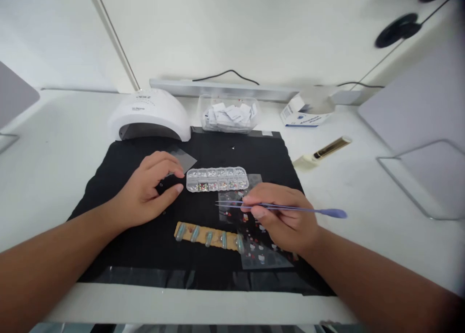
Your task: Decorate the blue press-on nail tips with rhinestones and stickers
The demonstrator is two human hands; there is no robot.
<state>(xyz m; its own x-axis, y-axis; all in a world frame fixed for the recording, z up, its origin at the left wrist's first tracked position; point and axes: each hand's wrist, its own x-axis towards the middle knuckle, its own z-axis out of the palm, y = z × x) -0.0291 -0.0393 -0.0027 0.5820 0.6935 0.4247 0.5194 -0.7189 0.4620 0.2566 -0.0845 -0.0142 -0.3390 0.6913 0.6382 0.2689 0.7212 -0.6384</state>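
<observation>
Cloth first: the black mat spreads under both my hands across the white table. Beyond my left fingertips sits the white curing lamp, and past it to the right a clear tub of folded wipes, a small carton and a gold-capped tube, all well out of reach of my fingers.

My left hand rests curled on the mat, fingers loosely bent and not gripping anything, thumb tip just beside the end of the clear rhinestone box. A small clear sheet lies just beyond its fingertips.

My right hand pinches the purple tweezers between thumb and forefinger, tips pointing left, hovering over the sticker sheet that lies under my knuckles. Whether the tips carry anything I cannot tell.

Just short of those tips, nearer me, lies the strip of blue nail tips. To work cleanly, I judge I should keep my wrist planted and squeeze lightly. The rhinestone box sits close by the tweezer tips and my own knuckles shade the stickers; those are what could get in the way.
</observation>
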